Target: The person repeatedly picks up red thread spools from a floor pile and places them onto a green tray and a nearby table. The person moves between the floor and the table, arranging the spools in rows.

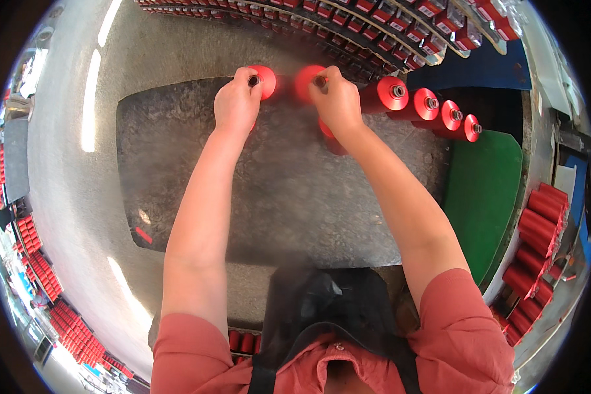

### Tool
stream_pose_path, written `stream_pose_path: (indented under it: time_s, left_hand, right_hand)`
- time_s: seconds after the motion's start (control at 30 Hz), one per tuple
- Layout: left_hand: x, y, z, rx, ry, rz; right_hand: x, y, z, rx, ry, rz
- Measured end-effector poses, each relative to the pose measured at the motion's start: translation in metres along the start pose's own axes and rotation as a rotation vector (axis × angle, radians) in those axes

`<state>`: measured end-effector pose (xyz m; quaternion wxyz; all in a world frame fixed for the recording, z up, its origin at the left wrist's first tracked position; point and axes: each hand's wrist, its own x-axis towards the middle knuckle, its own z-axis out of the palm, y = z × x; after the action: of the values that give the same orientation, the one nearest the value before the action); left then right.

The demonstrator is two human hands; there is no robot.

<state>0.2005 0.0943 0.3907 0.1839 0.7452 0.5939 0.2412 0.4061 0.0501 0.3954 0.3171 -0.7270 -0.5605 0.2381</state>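
Note:
At the table's far edge my left hand [237, 101] grips the tube end of a red thread cone [269, 82]. Level with it, to the right, my right hand [339, 101] holds another red thread cone [304, 83] by its tube end; that cone is slightly blurred. Below my right hand, partly hidden by the wrist, a further red cone [334, 143] shows. A bit of red is visible beside my left wrist. Right of my right hand, several red thread cones [393, 93] stand in a slanting row, tube ends up.
Before me lies a dark, scuffed table surface [295, 197]. Racks of wrapped red cones [399, 22] rise beyond it. A green panel [487, 197] lies to the right, with stacked red cones [537, 231] past it. A small red strip [144, 235] lies at the table's near left corner.

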Motion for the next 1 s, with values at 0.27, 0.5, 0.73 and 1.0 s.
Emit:
stream_pose_path:
  time_s: [0.27, 0.5, 0.73, 1.0]
  left_hand:
    - [0.017, -0.005, -0.004, -0.099, -0.078, -0.055]
    - [0.045, -0.036, -0.025, -0.447, 0.289, -0.259]
    - [0.071, -0.070, -0.006, -0.635, 0.345, -0.260]
    - [0.023, -0.081, -0.020, 0.013, 0.223, -0.086]
  right_hand:
    - [0.017, 0.000, -0.003, 0.190, 0.127, 0.057]
    - [0.057, 0.035, -0.013, 0.461, 0.414, 0.143]
    - [0.061, 0.054, -0.007, 0.521, 0.360, 0.202]
    - [0.026, 0.040, -0.027, 0.176, 0.414, -0.183]
